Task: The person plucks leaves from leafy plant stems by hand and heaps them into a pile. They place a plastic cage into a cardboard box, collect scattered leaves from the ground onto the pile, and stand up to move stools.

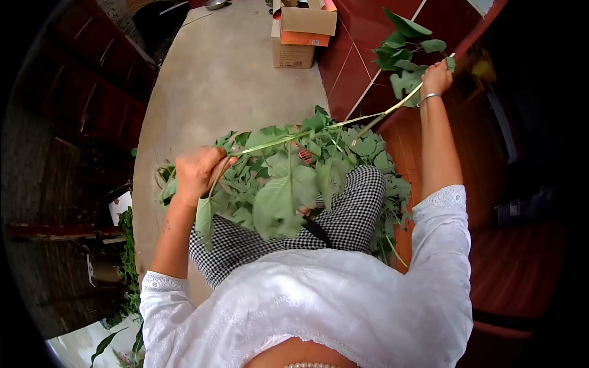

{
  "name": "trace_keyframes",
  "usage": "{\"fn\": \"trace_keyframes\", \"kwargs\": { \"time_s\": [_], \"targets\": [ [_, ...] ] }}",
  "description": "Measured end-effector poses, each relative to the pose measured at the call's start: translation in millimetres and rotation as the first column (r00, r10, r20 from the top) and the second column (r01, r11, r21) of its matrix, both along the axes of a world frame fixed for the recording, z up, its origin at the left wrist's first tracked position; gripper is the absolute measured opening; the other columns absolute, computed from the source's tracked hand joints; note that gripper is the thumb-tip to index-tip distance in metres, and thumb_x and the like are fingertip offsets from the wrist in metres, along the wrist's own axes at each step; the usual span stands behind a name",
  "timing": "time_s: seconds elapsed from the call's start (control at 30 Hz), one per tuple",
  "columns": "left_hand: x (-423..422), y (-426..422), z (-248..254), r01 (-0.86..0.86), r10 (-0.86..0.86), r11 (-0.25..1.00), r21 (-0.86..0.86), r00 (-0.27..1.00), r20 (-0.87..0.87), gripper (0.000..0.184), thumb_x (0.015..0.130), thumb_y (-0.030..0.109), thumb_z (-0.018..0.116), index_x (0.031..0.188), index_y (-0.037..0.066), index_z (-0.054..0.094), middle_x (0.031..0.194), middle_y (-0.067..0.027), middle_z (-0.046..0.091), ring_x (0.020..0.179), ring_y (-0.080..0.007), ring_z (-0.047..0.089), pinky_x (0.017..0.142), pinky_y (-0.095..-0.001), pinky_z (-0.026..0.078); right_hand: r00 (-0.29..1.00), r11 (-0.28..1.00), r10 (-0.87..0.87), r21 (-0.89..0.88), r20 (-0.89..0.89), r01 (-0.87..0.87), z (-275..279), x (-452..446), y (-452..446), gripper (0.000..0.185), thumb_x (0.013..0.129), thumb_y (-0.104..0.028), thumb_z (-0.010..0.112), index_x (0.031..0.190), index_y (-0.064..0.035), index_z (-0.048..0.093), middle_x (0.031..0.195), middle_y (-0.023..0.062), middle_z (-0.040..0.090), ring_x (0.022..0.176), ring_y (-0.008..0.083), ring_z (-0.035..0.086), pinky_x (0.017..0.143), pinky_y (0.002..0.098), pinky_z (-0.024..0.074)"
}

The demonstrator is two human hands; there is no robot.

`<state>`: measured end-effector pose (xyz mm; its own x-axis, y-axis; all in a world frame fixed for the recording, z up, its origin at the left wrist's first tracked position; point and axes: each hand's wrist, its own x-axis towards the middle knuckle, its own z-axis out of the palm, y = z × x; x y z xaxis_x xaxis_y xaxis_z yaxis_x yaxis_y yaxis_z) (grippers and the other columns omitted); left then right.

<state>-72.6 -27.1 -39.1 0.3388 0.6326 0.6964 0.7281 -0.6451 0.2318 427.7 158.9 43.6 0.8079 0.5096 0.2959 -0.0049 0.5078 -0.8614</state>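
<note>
The left hand point(199, 170) is clasping, fingers curled, a long, pale-green, leafy stem point(276, 142); the closed right hand point(437, 78) is gripping it farther along, both apparently keeping it taut above heaped green leaves point(370, 145) (black-and-white checked trousers point(361, 202) are showing beside them).

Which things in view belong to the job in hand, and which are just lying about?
Likely part of the job:
long leafy stem, stretched between the left hand and right hand
heap of leafy greens

Apparently just lying about:
cardboard boxes
metal bowl, at the top edge
</note>
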Motion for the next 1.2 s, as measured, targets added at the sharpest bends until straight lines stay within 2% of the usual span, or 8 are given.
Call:
{"fn": "trace_keyframes", "kwargs": {
  "time_s": [0.2,0.3,0.6,0.63,0.73,1.0,1.07,1.2],
  "targets": [
    [-78,24,-12,-0.202,0.2,0.979,-0.04,0.979,-0.044,0.017,0.078,0.014,0.071,0.076,0.006,0.057,0.061,-0.0112,0.053,0.053,-0.0272,0.054,0.049,-0.034,0.043,0.854,0.888,-0.452,0.032,0.259,0.46,-5,207,-11,0.037,0.089,-0.028,0.054,0.068,0.0021,0.061,0.068,0.011,0.063,0.061,0.0233,0.059,0.058,0.0388,0.0472],
    [-138,38,-22,-0.364,0.364,0.931,0.006,0.929,-0.074,0.012,0.084,0.015,0.067,0.081,0.006,0.059,0.068,-0.0133,0.057,0.059,-0.0296,0.058,0.054,-0.0336,0.046,0.452,0.585,-0.61,-0.015,0.651,0.811,27,205,-88,0.037,0.09,-0.03,0.054,0.073,0.0018,0.063,0.069,0.0099,0.064,0.063,0.0212,0.06,0.058,0.0357,0.0477],
    [19,92,58,0.133,-0.074,0.974,0.185,0.952,-0.297,0.017,0.082,0.011,0.065,0.096,0.002,0.061,0.077,-0.0104,0.057,0.069,-0.0303,0.056,0.06,-0.0348,0.045,0.757,0.901,0.011,-0.336,0.653,0.276,18,167,-118,0.037,0.095,-0.037,0.046,0.099,-0.0068,0.066,0.073,0.0036,0.062,0.062,0.0137,0.055,0.058,0.0279,0.0438],
    [49,88,68,0.225,-0.155,0.953,0.202,0.937,-0.313,0.017,0.081,0.011,0.065,0.096,0.003,0.061,0.076,-0.0095,0.056,0.067,-0.0288,0.055,0.059,-0.0345,0.044,0.812,0.904,0.117,-0.4,0.571,0.15,20,123,-126,0.029,0.093,-0.029,0.051,0.113,-0.0128,0.063,0.093,0.0117,0.067,0.081,0.013,0.061,0.075,0.0268,0.0471],
    [135,77,74,0.458,-0.361,0.858,0.234,0.86,-0.361,0.014,0.078,0.01,0.065,0.091,0.006,0.062,0.071,-0.0064,0.05,0.063,-0.023,0.052,0.056,-0.0335,0.041,0.382,0.871,0.226,-0.361,0.896,0.334,-35,108,-125,0.033,0.089,-0.039,0.051,0.1,-0.0103,0.065,0.088,0.0157,0.065,0.082,0.0372,0.061,0.072,0.0428,0.0466],
    [302,17,12,0.922,-0.844,0.378,-0.087,0.305,-0.44,0.014,0.074,0.016,0.057,0.087,0.012,0.06,0.077,0.0,0.05,0.079,-0.0149,0.054,0.071,-0.029,0.041,0.187,0.344,0.908,-0.921,0.375,0.181,-220,70,-164,0.041,0.093,-0.036,0.048,0.123,-0.0104,0.057,0.119,0.0151,0.059,0.109,0.0303,0.056,0.092,0.0434,0.0435],
    [324,1,-14,0.955,-0.891,0.27,-0.12,0.2,-0.407,0.022,0.074,0.017,0.057,0.094,0.012,0.063,0.08,-0.0008,0.052,0.081,-0.0161,0.054,0.07,-0.0296,0.041,0.397,0.047,0.916,-0.964,-0.063,-0.26,-211,68,-162,0.044,0.094,-0.04,0.049,0.127,-0.0125,0.055,0.127,0.0132,0.054,0.108,0.0258,0.057,0.089,0.0353,0.0461],
    [354,-17,-47,0.966,-0.918,0.171,-0.194,0.085,-0.387,0.022,0.074,0.017,0.057,0.094,0.012,0.064,0.082,-0.0005,0.054,0.085,-0.0159,0.055,0.073,-0.0294,0.041,0.353,0.088,0.879,-0.618,-0.32,-0.781,-120,4,-215,0.065,0.09,-0.054,0.051,0.138,-0.0097,0.044,0.103,0.0006,0.057,0.082,0.0108,0.051,0.07,0.0271,0.0449]
  ]
}}
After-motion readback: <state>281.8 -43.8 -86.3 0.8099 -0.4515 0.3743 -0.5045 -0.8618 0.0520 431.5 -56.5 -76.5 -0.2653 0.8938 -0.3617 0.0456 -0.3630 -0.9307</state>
